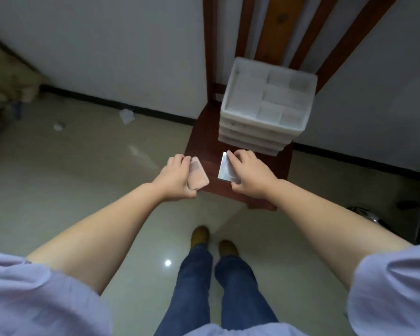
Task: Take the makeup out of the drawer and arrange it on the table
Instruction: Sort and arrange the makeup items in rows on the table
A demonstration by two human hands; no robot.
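Makeup: two flat cases are in hand, both at the front edge of a dark red wooden chair seat. The left hand grips a pinkish, round-cornered case, fingers curled over its far end and thumb at its near end; the case is tilted and held over the seat's front left corner. Whether it touches the wood cannot be told. The right hand holds a silvery rectangular case, fingertips curled over its far edge and thumb at its near corner. This case lies roughly flat, low over the seat; contact with the seat cannot be confirmed. The two cases sit near each other, a strip of bare seat between them.

Behind the right hand, on the rear of the same seat, stands a white plastic drawer unit with stacked drawers, all closed. Its top tray is divided into compartments; their contents are blurred. The chair's slatted back rises behind the unit against a pale wall. Two scraps of white paper lie on the glossy tiled floor to the left.
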